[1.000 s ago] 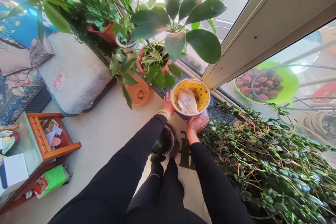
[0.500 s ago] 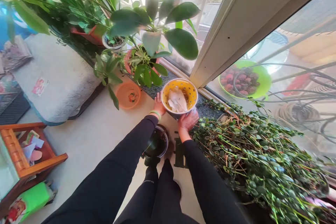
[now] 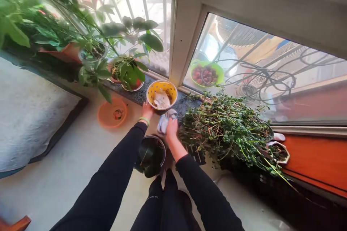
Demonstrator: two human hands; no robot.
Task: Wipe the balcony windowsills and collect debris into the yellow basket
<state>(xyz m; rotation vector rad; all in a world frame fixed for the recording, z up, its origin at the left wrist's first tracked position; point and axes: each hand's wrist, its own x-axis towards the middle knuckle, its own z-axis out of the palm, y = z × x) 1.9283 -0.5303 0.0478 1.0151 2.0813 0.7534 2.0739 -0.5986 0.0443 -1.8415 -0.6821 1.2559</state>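
Observation:
A yellow-lined pot with a speckled inner wall stands on the dark stone sill, a crumpled whitish piece lying inside it. My left hand is closed on the pot's lower left side, its fingers partly hidden behind it. Just below and right of the pot, my right hand grips a bunched white and bluish cloth. Beneath both hands, a dark bucket sits on the floor in front of my feet.
Left of the pot are a leafy potted plant on the sill and an orange basin on the floor. A trailing plant spreads to the right. Behind the window glass is a green bowl of reddish round things.
My right hand has come off the pot and moved down, with the cloth now plainly visible in it. My left hand stays at the pot. The view has turned right.

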